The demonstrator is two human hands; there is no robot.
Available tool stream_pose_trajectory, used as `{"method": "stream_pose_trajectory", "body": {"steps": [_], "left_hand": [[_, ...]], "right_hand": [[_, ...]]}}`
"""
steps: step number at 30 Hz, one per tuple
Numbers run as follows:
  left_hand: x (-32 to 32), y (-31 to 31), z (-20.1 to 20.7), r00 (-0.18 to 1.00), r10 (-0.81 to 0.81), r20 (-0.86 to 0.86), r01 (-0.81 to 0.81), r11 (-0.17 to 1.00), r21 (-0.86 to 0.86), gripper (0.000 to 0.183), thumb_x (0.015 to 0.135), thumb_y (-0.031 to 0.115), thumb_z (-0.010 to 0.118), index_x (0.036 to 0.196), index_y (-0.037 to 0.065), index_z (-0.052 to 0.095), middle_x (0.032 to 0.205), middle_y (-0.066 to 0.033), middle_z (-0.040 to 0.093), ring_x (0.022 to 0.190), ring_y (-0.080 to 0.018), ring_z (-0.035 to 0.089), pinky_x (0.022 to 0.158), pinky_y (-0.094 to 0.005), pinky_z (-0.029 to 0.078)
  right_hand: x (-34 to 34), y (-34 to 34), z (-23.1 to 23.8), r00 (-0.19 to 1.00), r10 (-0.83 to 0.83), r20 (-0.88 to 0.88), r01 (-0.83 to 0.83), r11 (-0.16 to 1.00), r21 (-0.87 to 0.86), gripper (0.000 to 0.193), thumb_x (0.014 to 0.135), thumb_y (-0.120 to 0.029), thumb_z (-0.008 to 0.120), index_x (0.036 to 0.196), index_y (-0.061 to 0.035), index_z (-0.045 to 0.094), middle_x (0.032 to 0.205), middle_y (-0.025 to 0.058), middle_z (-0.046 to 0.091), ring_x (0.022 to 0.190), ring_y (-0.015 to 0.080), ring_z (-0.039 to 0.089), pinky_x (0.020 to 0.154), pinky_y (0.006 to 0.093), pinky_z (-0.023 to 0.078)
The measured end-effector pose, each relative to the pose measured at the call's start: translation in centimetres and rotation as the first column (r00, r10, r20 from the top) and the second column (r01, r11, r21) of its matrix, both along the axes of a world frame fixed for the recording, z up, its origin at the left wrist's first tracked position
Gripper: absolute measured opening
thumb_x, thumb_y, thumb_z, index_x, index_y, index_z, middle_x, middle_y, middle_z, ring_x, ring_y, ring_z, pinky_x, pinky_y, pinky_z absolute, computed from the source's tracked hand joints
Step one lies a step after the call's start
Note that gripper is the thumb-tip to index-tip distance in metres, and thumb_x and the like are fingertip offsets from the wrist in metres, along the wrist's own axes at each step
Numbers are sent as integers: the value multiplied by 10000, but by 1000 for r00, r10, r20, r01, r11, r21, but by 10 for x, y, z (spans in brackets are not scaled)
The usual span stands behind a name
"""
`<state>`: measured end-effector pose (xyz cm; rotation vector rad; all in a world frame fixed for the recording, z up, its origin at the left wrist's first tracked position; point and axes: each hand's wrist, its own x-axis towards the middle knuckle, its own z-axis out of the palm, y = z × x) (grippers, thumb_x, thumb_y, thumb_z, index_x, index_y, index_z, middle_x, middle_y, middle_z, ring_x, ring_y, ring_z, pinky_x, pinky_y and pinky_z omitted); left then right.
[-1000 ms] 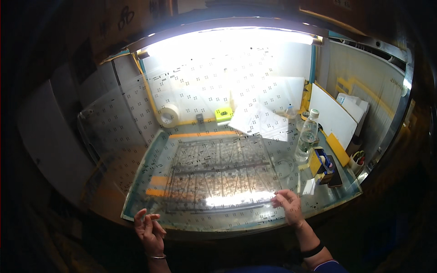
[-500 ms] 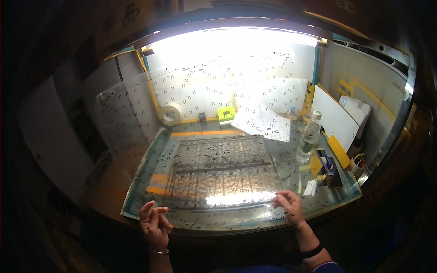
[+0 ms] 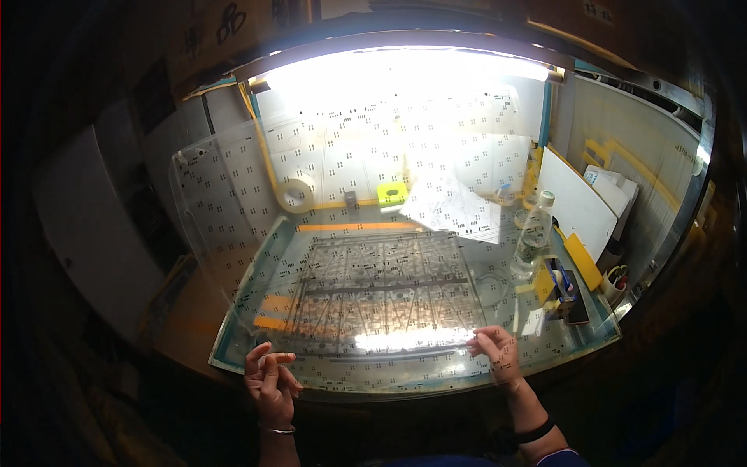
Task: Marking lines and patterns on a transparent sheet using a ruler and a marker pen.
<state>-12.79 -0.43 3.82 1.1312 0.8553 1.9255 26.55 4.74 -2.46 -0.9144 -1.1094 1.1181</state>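
A large clear film (image 3: 231, 173) printed with small black marks stands tilted over the table, its far part raised toward the lamp. My left hand (image 3: 270, 379) is closed at the film's near left, fingers curled and thumb pressed in. At the near right, my right hand (image 3: 496, 352) pinches the film between thumb and fingertips; some black marks show across this hand. Seen through the film, a dark patterned sheet (image 3: 393, 300) lies flat on the glass-topped table (image 3: 498, 379). Its near edge catches a bright reflection. The exact grip of the left fingers is hard to make out.
A bright tube lamp (image 3: 405, 70) shines at the back. A white tape roll (image 3: 296, 193), a yellow-green object (image 3: 391, 194) and white papers (image 3: 451, 206) lie toward the rear. On the right stand a clear bottle (image 3: 533, 237), a blue-and-yellow tape dispenser (image 3: 562, 284) and a cup of tools (image 3: 615, 284).
The view has shifted slightly, moving the whole scene a little to the right. The film's left edge appears somewhat more bowed. Both hands keep nearly the same pose.
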Motion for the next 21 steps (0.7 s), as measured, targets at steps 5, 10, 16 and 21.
{"method": "stream_pose_trajectory", "body": {"steps": [5,10,16,21], "left_hand": [[-2,-1,-1,1000,-6,0,6,1000,9,248,1030,131,523,1273,90,551,944,-139,719,468,-88,558,416,-206,452],[2,-3,4,1000,-3,27,3,1000,-16,222,1036,122,502,1245,80,563,951,-165,722,467,-114,577,399,-221,442],[4,-4,7,999,-35,14,35,999,5,223,1039,147,504,1243,81,563,952,-171,725,479,-119,588,428,-225,458],[3,-4,6,997,-68,22,66,997,47,238,1029,145,527,1254,78,569,949,-157,724,501,-121,609,421,-224,465]], "right_hand": [[-4,0,3,1000,-5,19,5,1000,-18,165,983,-110,595,1096,3,638,930,132,717,778,155,666,747,284,552],[0,2,-3,999,-32,19,32,999,-2,159,980,-104,599,1078,15,637,908,135,707,763,167,666,720,293,556],[-1,3,-3,999,-45,-16,45,999,-4,164,965,-91,600,1067,34,633,878,146,703,747,183,671,703,297,556],[-4,-1,5,999,-44,-10,44,999,-20,163,965,-94,596,1062,33,629,877,141,695,763,189,669,712,302,552]]}}
